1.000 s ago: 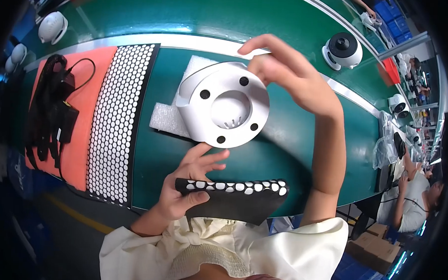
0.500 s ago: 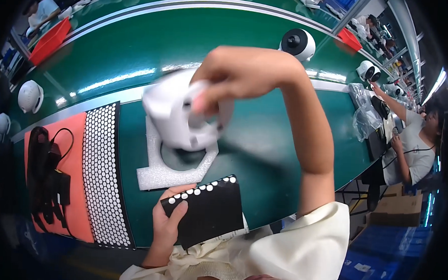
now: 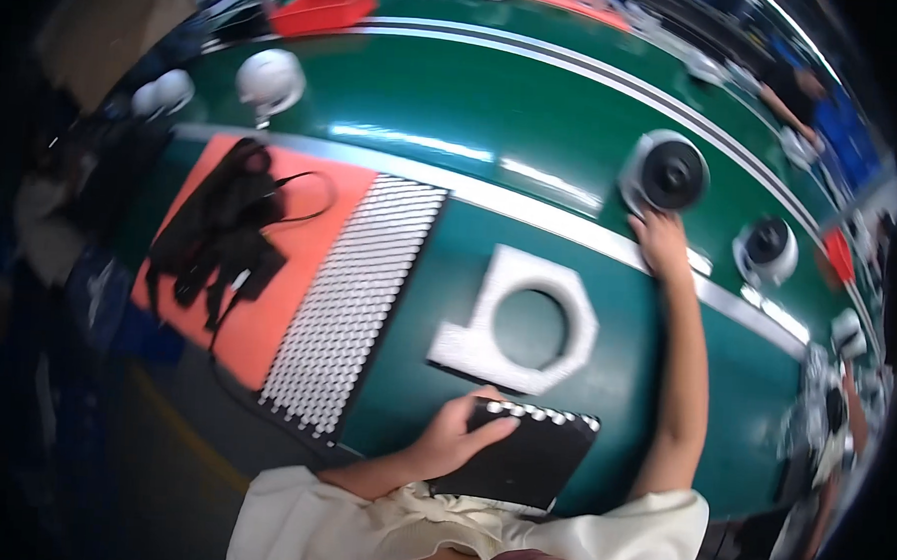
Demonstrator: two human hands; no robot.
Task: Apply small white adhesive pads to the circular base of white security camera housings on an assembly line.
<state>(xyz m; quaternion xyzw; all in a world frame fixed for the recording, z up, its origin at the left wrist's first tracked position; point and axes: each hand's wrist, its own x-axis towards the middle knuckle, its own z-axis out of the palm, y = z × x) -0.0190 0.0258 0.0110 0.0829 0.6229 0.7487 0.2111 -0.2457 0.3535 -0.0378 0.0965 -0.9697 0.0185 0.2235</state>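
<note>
The white device with a round black face (image 3: 663,177) stands beyond the foam cradle (image 3: 477,349) and to its right, past the pale rail (image 3: 571,223). The right hand (image 3: 662,244) touches its near lower edge; I cannot tell whether the fingers have closed on it. Just on the near side of the cradle, the left hand (image 3: 457,439) clamps a black sheet (image 3: 526,459) between thumb and fingers, with 1 row of white dots along its upper edge. Left of the cradle lies a strip of white dots (image 3: 352,316), and farther left an orange pad (image 3: 318,242) bearing black cables (image 3: 216,220); a small white mark among them is too blurred to read. A 2nd black-faced device (image 3: 767,249) stands farther right of the cradle, and 1 white rounded device (image 3: 270,80) far beyond it to the left.
</note>
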